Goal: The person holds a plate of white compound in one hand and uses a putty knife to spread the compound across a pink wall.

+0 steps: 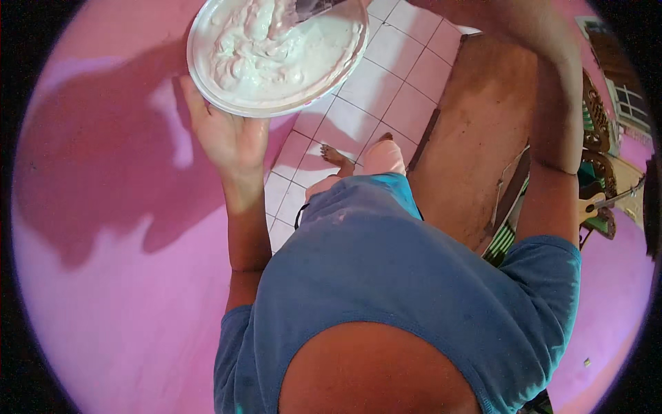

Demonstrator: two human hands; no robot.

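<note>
My left hand (231,134) is raised at the upper left, cupped under the near side of a round white lid-like dish (265,112). Its thumb side shows by the rim; the fingers are hidden beneath. Thick white paste (276,65), lumpy in the middle and smeared toward the edges, fills the dish. A dark, flat-bladed scraper (314,8) dips into the paste at the top edge, its handle cut off. My right forearm (545,41) bends across the upper right toward it. The right hand's fingers lie beyond the picture, so its grip does not show.
A pink wall (89,310) rises close on my left, with a shadow on it. White tiles (383,76) cover the floor by my bare feet. To the right is a brown board-like surface (469,138). Farther right are carved chairs (594,114) and a guitar (589,205).
</note>
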